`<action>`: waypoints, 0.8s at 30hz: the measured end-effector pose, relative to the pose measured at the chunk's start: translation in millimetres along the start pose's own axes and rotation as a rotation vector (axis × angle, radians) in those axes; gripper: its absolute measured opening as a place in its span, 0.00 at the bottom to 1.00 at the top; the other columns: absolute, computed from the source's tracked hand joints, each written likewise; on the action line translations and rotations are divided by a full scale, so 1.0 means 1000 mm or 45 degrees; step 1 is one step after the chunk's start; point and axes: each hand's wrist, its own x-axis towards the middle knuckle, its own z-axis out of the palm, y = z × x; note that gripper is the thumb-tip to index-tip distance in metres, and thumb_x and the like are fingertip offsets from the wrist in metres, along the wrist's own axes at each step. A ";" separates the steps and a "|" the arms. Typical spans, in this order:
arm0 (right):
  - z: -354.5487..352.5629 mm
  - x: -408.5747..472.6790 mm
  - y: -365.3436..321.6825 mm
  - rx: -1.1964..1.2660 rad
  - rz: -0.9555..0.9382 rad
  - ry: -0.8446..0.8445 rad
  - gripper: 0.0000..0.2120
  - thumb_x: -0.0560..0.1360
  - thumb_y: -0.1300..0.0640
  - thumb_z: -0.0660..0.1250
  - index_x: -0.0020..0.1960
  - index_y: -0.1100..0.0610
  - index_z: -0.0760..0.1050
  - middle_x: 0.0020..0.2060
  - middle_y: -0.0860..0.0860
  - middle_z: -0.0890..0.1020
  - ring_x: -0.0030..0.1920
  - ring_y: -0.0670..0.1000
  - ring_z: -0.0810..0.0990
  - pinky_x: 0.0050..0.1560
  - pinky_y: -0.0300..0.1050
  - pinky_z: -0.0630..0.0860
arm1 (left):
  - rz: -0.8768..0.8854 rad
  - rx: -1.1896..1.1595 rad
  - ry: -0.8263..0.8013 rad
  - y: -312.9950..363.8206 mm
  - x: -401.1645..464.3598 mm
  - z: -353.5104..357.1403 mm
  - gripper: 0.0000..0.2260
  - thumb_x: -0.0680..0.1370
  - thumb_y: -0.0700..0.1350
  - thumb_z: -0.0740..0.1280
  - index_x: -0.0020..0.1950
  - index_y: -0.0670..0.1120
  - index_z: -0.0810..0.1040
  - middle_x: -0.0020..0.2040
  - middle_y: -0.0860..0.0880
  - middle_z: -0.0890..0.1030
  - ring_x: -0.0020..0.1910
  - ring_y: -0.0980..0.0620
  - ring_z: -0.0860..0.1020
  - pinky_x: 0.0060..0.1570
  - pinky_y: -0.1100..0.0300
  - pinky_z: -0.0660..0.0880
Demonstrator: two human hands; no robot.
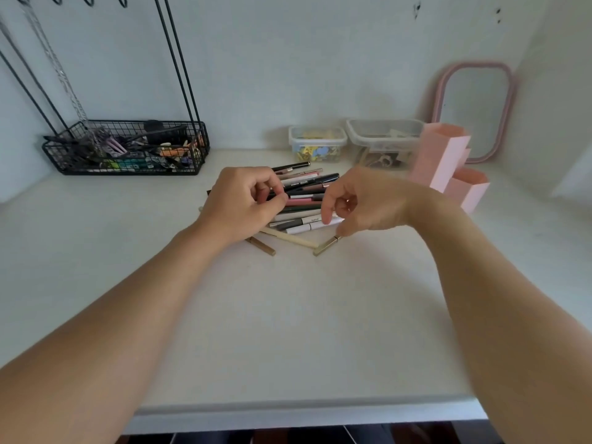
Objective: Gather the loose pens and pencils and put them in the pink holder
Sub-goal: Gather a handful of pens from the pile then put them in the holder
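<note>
Pens (302,200) piled mid-frame on bench (288,315): light, stiff, prone to roll. Left hand (246,203) pinches several mid-shaft; right hand (355,203) curled, grip unclear. Holder (448,161) right.

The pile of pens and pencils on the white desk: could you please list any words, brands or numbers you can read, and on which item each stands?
No text can be read with confidence.
White pen barrel near the front of the pile of pens and pencils: a short dark word, too blurred to read.
Black pen barrel higher in the pile: pale lettering, too small to read.
Pink hexagonal holder: no print visible.
</note>
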 end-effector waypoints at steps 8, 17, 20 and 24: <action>0.001 0.000 0.002 0.070 0.014 0.004 0.06 0.68 0.61 0.77 0.42 0.52 0.83 0.30 0.48 0.76 0.28 0.45 0.71 0.34 0.36 0.67 | -0.013 -0.068 -0.012 0.003 -0.001 0.001 0.05 0.74 0.39 0.75 0.38 0.45 0.83 0.27 0.46 0.76 0.25 0.56 0.68 0.30 0.66 0.65; 0.008 0.010 0.013 -0.045 0.009 0.173 0.04 0.67 0.59 0.78 0.40 0.53 0.84 0.30 0.50 0.78 0.28 0.43 0.71 0.29 0.31 0.67 | -0.022 -0.064 -0.167 0.002 -0.003 0.003 0.06 0.72 0.38 0.76 0.39 0.48 0.82 0.27 0.48 0.72 0.26 0.55 0.67 0.31 0.65 0.66; 0.008 0.011 0.011 -0.110 -0.014 0.176 0.06 0.67 0.57 0.79 0.41 0.51 0.84 0.31 0.51 0.77 0.29 0.44 0.70 0.29 0.30 0.65 | -0.068 -0.060 -0.098 0.000 -0.003 0.006 0.07 0.73 0.39 0.75 0.38 0.49 0.83 0.27 0.49 0.73 0.25 0.57 0.67 0.31 0.66 0.65; 0.007 0.009 0.011 -0.142 -0.030 0.189 0.07 0.67 0.57 0.80 0.43 0.52 0.85 0.31 0.51 0.76 0.26 0.42 0.68 0.27 0.29 0.64 | -0.127 -0.111 0.032 0.002 -0.002 0.010 0.04 0.73 0.40 0.74 0.39 0.47 0.85 0.32 0.44 0.81 0.29 0.57 0.71 0.33 0.65 0.69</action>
